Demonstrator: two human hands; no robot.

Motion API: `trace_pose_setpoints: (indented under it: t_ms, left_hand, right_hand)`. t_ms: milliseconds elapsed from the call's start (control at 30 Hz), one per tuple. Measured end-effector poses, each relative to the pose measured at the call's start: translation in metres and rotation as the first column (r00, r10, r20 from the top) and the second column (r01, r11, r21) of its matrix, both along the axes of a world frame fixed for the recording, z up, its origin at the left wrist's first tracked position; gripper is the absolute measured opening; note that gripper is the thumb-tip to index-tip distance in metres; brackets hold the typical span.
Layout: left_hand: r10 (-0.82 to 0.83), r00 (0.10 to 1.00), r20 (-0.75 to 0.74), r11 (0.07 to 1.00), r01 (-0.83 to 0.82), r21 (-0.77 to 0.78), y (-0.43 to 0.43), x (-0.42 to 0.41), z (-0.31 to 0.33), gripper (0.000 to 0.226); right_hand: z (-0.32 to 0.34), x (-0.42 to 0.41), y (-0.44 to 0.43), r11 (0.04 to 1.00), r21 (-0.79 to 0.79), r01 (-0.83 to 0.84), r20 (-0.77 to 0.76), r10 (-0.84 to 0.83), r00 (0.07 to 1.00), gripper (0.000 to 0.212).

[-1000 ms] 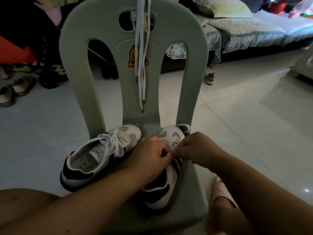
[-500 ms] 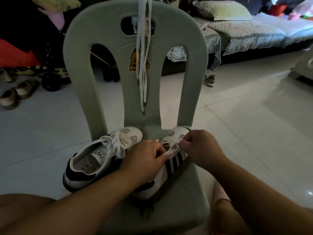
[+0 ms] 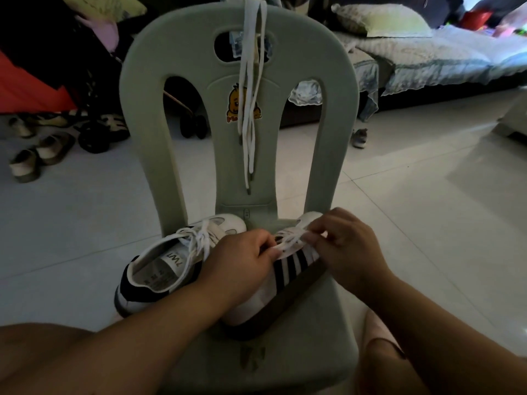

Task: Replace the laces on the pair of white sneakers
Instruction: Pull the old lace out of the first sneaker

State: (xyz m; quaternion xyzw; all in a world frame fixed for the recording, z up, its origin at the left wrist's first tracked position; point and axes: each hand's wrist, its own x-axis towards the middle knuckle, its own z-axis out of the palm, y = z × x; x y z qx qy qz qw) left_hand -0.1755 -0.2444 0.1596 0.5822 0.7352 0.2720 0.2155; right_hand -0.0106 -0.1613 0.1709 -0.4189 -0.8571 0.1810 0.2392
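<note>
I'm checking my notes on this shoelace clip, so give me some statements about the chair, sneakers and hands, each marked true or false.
1. The striped sneaker and the other sneaker sit on the chair seat. True.
2. The left hand lies idle on the seat. False: it pinches the striped sneaker's lace, as does the right hand.
3. Loose white laces hang over the chair back. True.
4. The other sneaker has no lace. False: it is laced.

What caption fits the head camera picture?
Left hand and right hand pinch the lace of a sneaker on a chair; spare laces hang above.
</note>
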Motion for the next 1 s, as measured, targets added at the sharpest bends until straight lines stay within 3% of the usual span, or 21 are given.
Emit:
trace_pose_setpoints:
  t_ms: [67, 133, 233, 333, 433, 567, 667, 733, 800, 900, 1000]
  left_hand:
    - [0.007, 1.000, 0.007, 1.000, -0.007, 0.012, 0.001, -0.001, 0.001, 0.016]
    - [0.007, 1.000, -0.002, 1.000, -0.007, 0.009, 0.000, 0.000, 0.002, 0.015]
    - [0.004, 1.000, -0.030, 1.000, -0.004, -0.003, 0.000, 0.000, 0.001, 0.013]
    - [0.027, 1.000, -0.001, 1.000, -0.027, 0.014, 0.000, 0.000, 0.001, 0.014]
    - [0.029, 1.000, 0.001, 0.999, -0.029, 0.034, 0.000, 0.003, 0.001, 0.014]
    - [0.026, 1.000, 0.000, 0.999, -0.026, 0.045, 0.003, 0.004, -0.001, 0.013]
    - [0.030, 1.000, 0.005, 0.999, -0.030, 0.029, 0.003, 0.002, -0.003, 0.016]
    - [0.043, 0.999, 0.022, 0.999, -0.044, 0.016, 0.004, 0.000, -0.004, 0.016]
    - [0.053, 0.998, 0.020, 0.998, -0.054, 0.019, 0.004, -0.001, -0.004, 0.015]
    - [0.050, 0.999, 0.011, 0.999, -0.050, 0.018, 0.003, 0.001, -0.004, 0.011]
    - [0.049, 0.999, 0.004, 0.999, -0.049, 0.017, 0.003, 0.002, -0.005, 0.010]
  right_hand:
    - [-0.003, 0.001, 0.003, 0.964, -0.208, 0.164, -0.197, -0.206, 0.959, 0.009]
    - [-0.001, 0.000, 0.005, 0.912, -0.368, 0.181, -0.262, -0.288, 0.921, 0.004]
    - [0.004, 0.002, 0.001, 0.988, -0.152, 0.023, -0.023, -0.026, 0.999, 0.034]
    - [0.007, -0.005, -0.005, 0.985, -0.033, -0.172, 0.180, 0.175, 0.968, 0.041]
    - [0.001, -0.014, -0.009, 0.974, -0.006, -0.228, 0.228, 0.223, 0.948, 0.034]
    - [-0.005, -0.016, -0.006, 0.977, 0.103, -0.185, 0.233, 0.158, 0.960, 0.025]
    - [-0.008, -0.015, -0.005, 0.998, -0.002, -0.063, 0.135, 0.063, 0.989, 0.020]
    - [-0.004, -0.013, 0.000, 0.970, -0.216, 0.111, -0.074, -0.129, 0.989, 0.020]
    - [0.000, -0.008, 0.007, 0.900, -0.392, 0.192, -0.222, -0.295, 0.929, 0.020]
    - [0.007, 0.000, 0.009, 0.937, -0.331, 0.108, -0.031, -0.125, 0.992, 0.007]
    - [0.006, -0.002, 0.000, 0.965, -0.250, -0.077, 0.124, 0.111, 0.986, 0.043]
